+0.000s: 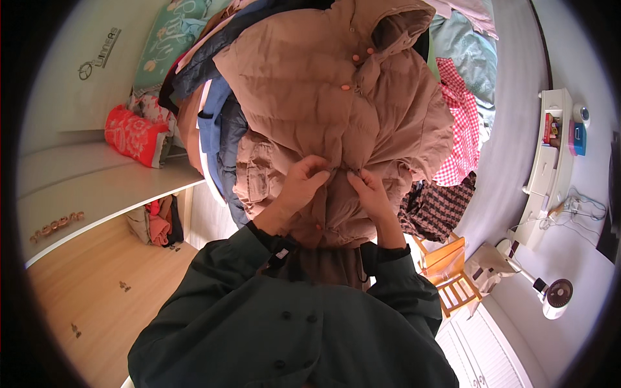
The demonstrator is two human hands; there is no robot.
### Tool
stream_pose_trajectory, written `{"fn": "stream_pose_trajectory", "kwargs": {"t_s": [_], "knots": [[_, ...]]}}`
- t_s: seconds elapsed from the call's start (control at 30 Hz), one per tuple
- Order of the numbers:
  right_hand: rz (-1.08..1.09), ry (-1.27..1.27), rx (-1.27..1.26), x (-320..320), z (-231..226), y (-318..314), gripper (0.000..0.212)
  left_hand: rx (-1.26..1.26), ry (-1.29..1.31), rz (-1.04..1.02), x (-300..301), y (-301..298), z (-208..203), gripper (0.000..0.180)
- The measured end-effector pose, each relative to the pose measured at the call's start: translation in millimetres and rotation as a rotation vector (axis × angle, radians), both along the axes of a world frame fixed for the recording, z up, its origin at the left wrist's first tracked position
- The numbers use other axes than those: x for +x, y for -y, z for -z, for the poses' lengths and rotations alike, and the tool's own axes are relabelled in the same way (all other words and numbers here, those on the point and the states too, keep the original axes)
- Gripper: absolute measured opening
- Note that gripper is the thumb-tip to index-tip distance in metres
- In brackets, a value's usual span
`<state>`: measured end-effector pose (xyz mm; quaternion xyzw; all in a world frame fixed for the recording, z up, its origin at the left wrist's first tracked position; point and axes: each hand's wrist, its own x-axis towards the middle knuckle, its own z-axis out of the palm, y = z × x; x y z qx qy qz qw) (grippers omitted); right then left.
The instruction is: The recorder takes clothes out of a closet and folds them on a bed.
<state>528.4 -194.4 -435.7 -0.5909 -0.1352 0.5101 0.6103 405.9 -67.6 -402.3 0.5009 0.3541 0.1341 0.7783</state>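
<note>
A brown hooded puffer jacket [297,84] lies spread out in front of me, its hood at the far end. Pinkish buttons [345,87] run down its front placket. My left hand [304,183] pinches the fabric at the jacket's front, fingers curled together. Close by on the right, my right hand [370,193] pinches the other side of the same front opening between thumb and fingers. Whether a fastener sits between the fingertips is too small to make out. The jacket's lower end hangs toward my body.
Piled clothes, among them a dark blue garment [223,129] and a red-and-white checked cloth [458,129], surround the jacket. A red floral bundle [136,136] rests at left by an open wooden cabinet [110,271]. To the right stand a wooden chair [453,271], a fan [556,297] and a white shelf unit [546,155].
</note>
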Motion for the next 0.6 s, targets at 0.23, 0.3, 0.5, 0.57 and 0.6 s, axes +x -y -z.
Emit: {"fn": "stream_pose_trajectory", "kwargs": {"t_s": [0.23, 0.3, 0.5, 0.57, 0.6], "knots": [[-0.162, -0.043, 0.015, 10.4, -33.6, -0.4, 0.017, 0.09, -0.012, 0.017, 7.0, 7.5, -21.8, 0.015], [-0.148, 0.018, 0.051, 8.3, -44.3, -3.7, 0.018, 0.091, 0.008, 0.008, 7.3, 8.4, -29.9, 0.014], [-0.17, 0.382, 0.05, 2.3, -54.8, -11.1, 0.02, 0.142, -0.019, -0.01, 3.7, 11.4, -28.1, 0.012], [-0.181, 0.419, 0.035, 1.7, -57.7, -12.2, 0.02, 0.255, 0.003, -0.057, 6.0, 13.5, -27.9, 0.009], [-0.199, 0.476, 0.024, 1.4, -61.4, -12.5, 0.019, 0.255, 0.002, -0.059, 5.7, 13.5, -27.5, 0.009]]}}
